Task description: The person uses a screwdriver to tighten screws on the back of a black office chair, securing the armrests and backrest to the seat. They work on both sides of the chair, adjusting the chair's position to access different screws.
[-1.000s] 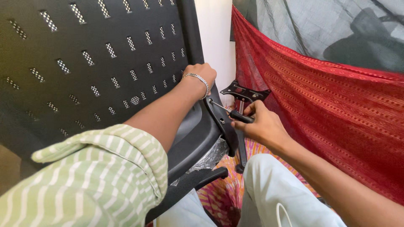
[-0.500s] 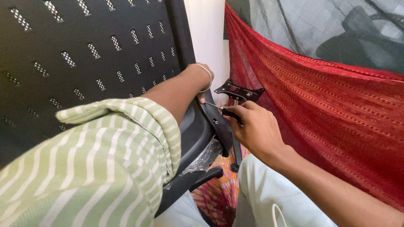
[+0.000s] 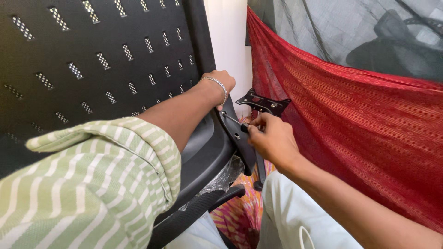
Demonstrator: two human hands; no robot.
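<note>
Screwdriver: we find a screwdriver [image 3: 237,123] with a dark handle and a thin metal shaft, lying at a slant beside the chair's rear edge, its tip against the black bracket.
Right hand: our right hand [image 3: 272,140] is curled tight around the screwdriver's handle, thumb and fingers pressed together on it, only the handle's front end showing.
Bracket: we note a black bracket [image 3: 239,133] running down the chair's back edge, with a small round hole or fastener just below the shaft; we cannot tell which.
Left hand: our left hand [image 3: 220,83] is wrapped over the upper edge of the chair frame just above the bracket; its fingers go behind the frame, so we cannot tell how firmly they close. A silver bracelet [image 3: 217,84] sits on the wrist.
Chair: the black chair back [image 3: 92,60], perforated with rows of small slots, fills the upper left; the seat shell [image 3: 203,152] curves below it, with clear plastic wrap [image 3: 224,175] beneath.
Metal plate: a black mounting plate [image 3: 262,101] with holes stands just past the right hand.
Clothing: striped green sleeve [image 3: 92,184], pale trousers [image 3: 295,212].
Room: red patterned cloth [image 3: 360,124] hangs at right under grey netting [image 3: 346,32]; a white wall strip [image 3: 228,41] stands between chair and cloth; bright patterned fabric [image 3: 240,214] lies below.
</note>
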